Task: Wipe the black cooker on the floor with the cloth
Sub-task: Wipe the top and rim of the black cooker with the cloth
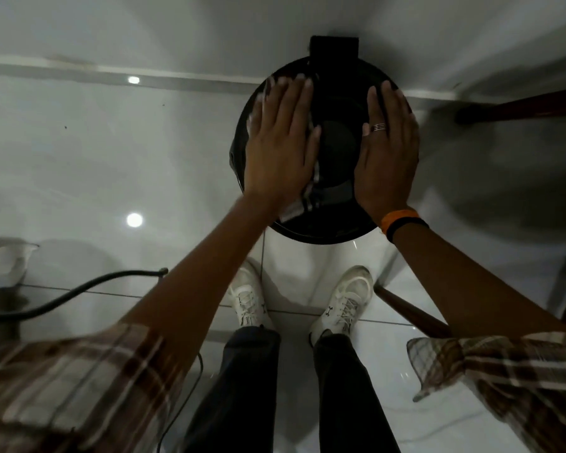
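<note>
The round black cooker (337, 148) stands on the white tiled floor against the wall, seen from above. My left hand (280, 145) lies flat on the left half of its lid, pressing a striped grey-and-white cloth (299, 206) beneath it; cloth edges show past the fingertips and below the palm. The hand looks blurred. My right hand (388, 155) rests flat on the right side of the lid, fingers together, with a ring and orange and black wristbands.
My two white shoes (347, 302) stand just in front of the cooker. A black cable (79, 291) runs across the floor at left, near a pale container (4, 266). Dark wooden legs (415, 313) stand at right, another (520, 107) near the wall.
</note>
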